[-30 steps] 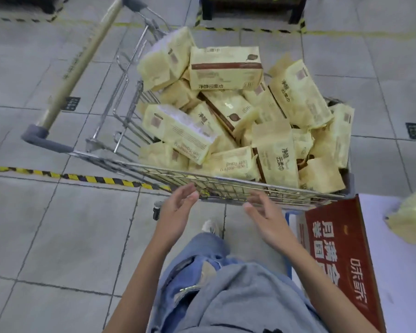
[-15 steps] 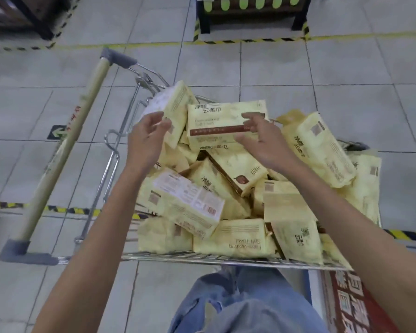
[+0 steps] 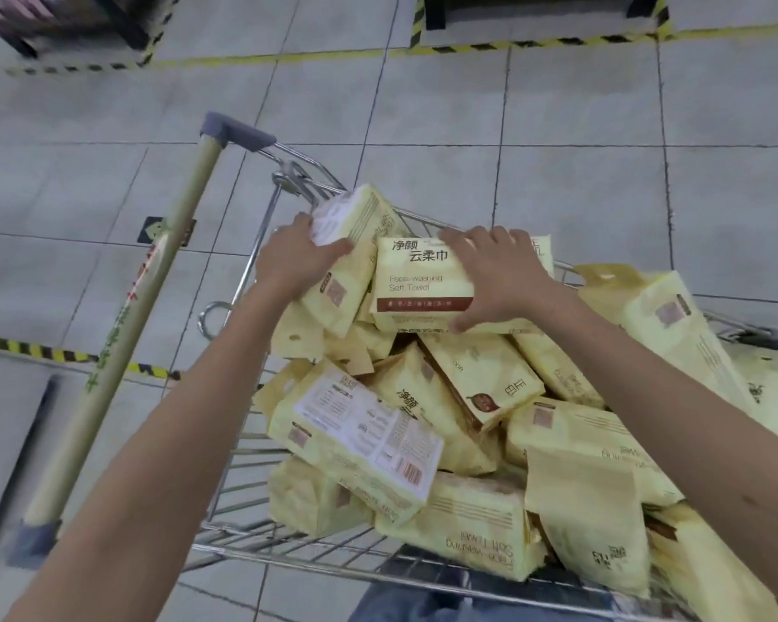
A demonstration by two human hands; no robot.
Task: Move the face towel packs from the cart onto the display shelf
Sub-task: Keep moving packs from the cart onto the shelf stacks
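A wire shopping cart (image 3: 288, 558) holds several yellow face towel packs. My left hand (image 3: 297, 262) grips a tilted pack (image 3: 355, 244) at the far left of the heap, fingers wrapped over its white end. My right hand (image 3: 499, 276) lies over a flat pack (image 3: 418, 285) printed "Face-washing Soft Towel", fingers on its far edge and thumb at its near edge. Both packs still rest on the pile. A pack with a white label (image 3: 360, 437) lies nearer to me. The display shelf is out of view.
The cart's long handle (image 3: 144, 316) runs along the left. Grey floor tiles carry yellow-black hazard tape (image 3: 64, 352). Dark stand legs (image 3: 432, 15) rise at the top of the view, a dark rack (image 3: 64, 20) at top left. My jeans (image 3: 423, 599) show below the cart.
Both hands went from in front of the cart's near rim up onto the two top packs at the far end and closed on them. My view shifted forward over the cart.
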